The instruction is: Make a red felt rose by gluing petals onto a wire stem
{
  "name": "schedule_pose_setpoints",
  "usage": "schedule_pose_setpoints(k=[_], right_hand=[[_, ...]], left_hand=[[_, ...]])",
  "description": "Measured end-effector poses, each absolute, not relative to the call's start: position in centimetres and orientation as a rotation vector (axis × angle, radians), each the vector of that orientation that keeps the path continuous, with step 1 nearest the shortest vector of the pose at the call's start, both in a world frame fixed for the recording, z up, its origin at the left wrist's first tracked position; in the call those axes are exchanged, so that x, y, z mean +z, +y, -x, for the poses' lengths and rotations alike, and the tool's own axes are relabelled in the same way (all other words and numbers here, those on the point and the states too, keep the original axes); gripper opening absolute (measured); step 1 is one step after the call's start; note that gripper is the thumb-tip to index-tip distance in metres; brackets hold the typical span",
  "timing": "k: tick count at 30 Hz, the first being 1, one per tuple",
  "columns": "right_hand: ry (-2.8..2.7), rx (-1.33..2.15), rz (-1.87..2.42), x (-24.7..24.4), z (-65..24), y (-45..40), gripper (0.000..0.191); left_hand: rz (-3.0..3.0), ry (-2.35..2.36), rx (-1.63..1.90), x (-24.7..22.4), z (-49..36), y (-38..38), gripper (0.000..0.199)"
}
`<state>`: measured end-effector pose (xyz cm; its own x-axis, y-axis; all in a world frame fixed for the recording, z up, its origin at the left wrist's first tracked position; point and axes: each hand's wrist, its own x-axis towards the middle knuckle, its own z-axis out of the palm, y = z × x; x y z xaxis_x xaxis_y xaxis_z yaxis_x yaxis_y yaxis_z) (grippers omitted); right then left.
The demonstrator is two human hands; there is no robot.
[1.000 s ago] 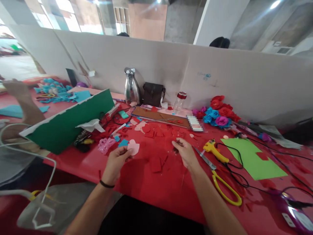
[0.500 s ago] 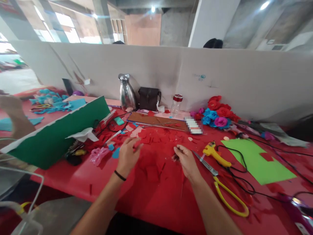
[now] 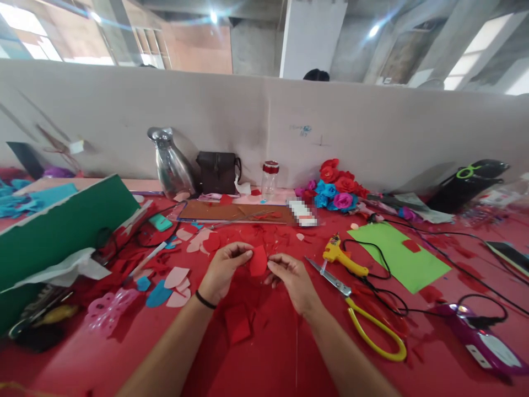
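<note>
My left hand (image 3: 221,271), with a dark band at the wrist, pinches the left edge of a small red petal-shaped piece (image 3: 258,261). On the piece's other side is my right hand (image 3: 292,280), its thumb and fingers pressed together at the lower right edge. The piece is held upright above the red table. Below the hands lies a folded red piece (image 3: 237,324). Scissors with yellow handles (image 3: 374,336) rest to the right of my right hand, beside a yellow glue gun (image 3: 345,256).
A green board (image 3: 61,226) stands at the left. Behind are a metal jug (image 3: 171,162), a dark bag (image 3: 217,172), a glass jar (image 3: 270,179) and paper flowers (image 3: 336,187). A light green sheet (image 3: 399,256) and a purple power strip (image 3: 481,342) lie right.
The view has turned to the right. My hands have come closer together, and the red piece now shows between them. My left hand's fingers have closed on it.
</note>
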<state>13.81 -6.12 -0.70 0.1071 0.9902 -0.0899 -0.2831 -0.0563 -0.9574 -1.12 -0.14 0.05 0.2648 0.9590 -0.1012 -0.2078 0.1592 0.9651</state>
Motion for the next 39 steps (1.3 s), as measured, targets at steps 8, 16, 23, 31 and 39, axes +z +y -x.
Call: schedule_pose_setpoints(k=[8,16,23,31,39], right_hand=[[-0.984,1.087,1.217,-0.8,-13.4,-5.7,0.017],[-1.143,0.866,1.296,0.4,-12.7,-4.9,0.016],[-1.212,0.856,1.294,-0.4,-13.0,-5.6,0.014],[-1.099,0.832,1.288,-0.3,-13.1,-5.8,0.018],[-0.796,0.894,1.292,-0.1,-13.8,-5.4,0.018]], left_hand=[[-1.101,0.964,1.159,0.2,0.4,-0.4,0.019],[-1.160,0.915,1.064,0.8,0.1,-1.5,0.022],[-1.031,0.897,1.038,1.0,-0.3,-1.9,0.015],[-0.872,0.870,0.961,1.3,-0.5,-2.2,0.021],[-0.880,0.961,1.061,1.0,-0.3,-1.8,0.017]])
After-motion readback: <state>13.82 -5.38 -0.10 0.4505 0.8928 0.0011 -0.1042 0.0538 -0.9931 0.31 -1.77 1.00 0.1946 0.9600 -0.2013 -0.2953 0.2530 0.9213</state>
